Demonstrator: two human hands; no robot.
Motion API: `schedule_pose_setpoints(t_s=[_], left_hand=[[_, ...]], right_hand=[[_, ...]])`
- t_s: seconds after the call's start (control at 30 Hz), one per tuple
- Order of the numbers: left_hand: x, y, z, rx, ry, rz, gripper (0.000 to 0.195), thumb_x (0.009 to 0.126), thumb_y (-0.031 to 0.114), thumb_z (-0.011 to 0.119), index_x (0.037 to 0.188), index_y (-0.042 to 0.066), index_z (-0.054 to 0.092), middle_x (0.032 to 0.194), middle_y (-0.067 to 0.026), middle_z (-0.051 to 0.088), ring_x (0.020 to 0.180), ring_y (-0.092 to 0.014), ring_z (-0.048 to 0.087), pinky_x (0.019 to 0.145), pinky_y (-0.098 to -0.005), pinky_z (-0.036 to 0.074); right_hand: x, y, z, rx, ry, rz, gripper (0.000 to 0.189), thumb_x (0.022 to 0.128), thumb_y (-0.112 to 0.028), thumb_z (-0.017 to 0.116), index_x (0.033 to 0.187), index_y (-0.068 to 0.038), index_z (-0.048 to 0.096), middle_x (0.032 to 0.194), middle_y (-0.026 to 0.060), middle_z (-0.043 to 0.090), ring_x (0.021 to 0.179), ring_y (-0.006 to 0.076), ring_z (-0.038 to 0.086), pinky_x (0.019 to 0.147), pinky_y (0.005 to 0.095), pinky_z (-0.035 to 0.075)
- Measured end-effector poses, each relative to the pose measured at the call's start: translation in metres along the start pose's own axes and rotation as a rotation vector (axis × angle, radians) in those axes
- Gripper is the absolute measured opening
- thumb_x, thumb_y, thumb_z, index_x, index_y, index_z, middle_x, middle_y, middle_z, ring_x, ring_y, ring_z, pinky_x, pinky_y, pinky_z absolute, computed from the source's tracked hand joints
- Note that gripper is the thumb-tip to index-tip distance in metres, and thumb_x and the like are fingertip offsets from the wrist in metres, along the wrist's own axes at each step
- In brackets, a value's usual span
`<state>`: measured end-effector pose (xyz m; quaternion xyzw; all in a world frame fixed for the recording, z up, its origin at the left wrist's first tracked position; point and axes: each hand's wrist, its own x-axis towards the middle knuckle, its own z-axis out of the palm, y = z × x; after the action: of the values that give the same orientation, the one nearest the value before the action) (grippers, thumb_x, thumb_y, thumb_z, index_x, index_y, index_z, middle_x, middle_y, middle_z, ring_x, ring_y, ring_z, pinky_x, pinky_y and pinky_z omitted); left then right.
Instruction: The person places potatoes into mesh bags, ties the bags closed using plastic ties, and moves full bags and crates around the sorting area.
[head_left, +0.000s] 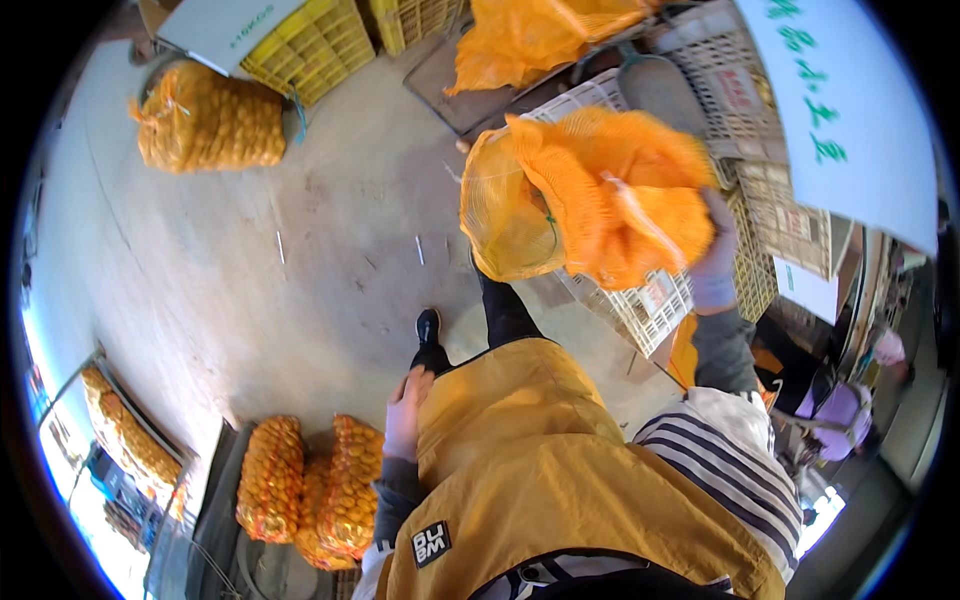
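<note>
Orange mesh sacks (637, 195) hang bunched in front of me at the upper right, above a white plastic crate. My right hand (716, 232), in a greyish glove, grips their right side; its fingertips are partly hidden by the mesh. At the left of the bundle, a sack's round mouth (510, 210) gapes. My left hand (411, 394) hangs beside the mustard apron (525, 450), its fingers slightly apart, holding nothing.
A full mesh sack (214, 116) sits on the concrete floor at upper left. Filled sacks (271, 480) stand at lower left. White crates (652, 296), a grey scoop (660, 90) and yellow crates (311, 49) are around. At the far right is another person (836, 412).
</note>
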<state>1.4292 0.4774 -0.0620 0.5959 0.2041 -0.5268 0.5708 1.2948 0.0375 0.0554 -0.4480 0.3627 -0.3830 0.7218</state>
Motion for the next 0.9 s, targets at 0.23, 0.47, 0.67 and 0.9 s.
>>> schedule_pose_setpoints(t_s=[0.23,0.47,0.67,0.9], left_hand=[[-0.034,0.055,0.132,-0.075,-0.899,-0.071,0.06,0.092,0.042,0.042,0.14,0.012,0.02,0.135,-0.0167,0.033,0.125,-0.03,0.034,0.1,-0.0406,0.033],[-0.18,-0.002,0.255,-0.029,-1.281,-0.018,0.07,0.087,0.057,0.039,0.137,0.009,0.026,0.138,-0.0118,0.034,0.126,-0.028,0.034,0.102,-0.0406,0.031],[-0.243,-0.142,0.28,0.349,-1.308,-0.262,0.045,0.092,0.035,0.046,0.123,0.003,0.043,0.119,-0.009,0.052,0.107,-0.02,0.053,0.091,-0.0354,0.044],[-0.298,-0.341,0.347,0.586,-1.211,-0.355,0.025,0.088,0.018,0.056,0.107,0.002,0.053,0.101,-0.0075,0.061,0.088,-0.016,0.06,0.075,-0.0281,0.051]], right_hand=[[-0.225,-0.103,-0.03,-0.487,0.201,-0.492,0.031,0.09,-0.008,0.044,0.118,0.004,0.048,0.113,0.0117,0.057,0.103,0.0201,0.056,0.087,0.033,0.049],[-0.452,-0.038,-0.116,-0.362,0.597,-0.445,0.033,0.09,-0.019,0.052,0.116,0.001,0.049,0.106,0.0086,0.059,0.093,0.0172,0.059,0.083,0.028,0.048],[-0.613,-0.049,-0.154,0.139,0.783,-0.133,0.029,0.09,-0.03,0.052,0.095,-0.002,0.056,0.079,-0.0006,0.058,0.067,0.0067,0.054,0.058,0.0214,0.043],[-0.808,0.016,-0.286,0.359,1.146,-0.088,0.033,0.091,-0.035,0.047,0.091,-0.003,0.058,0.07,0.0023,0.059,0.054,0.0106,0.053,0.05,0.0225,0.041]])
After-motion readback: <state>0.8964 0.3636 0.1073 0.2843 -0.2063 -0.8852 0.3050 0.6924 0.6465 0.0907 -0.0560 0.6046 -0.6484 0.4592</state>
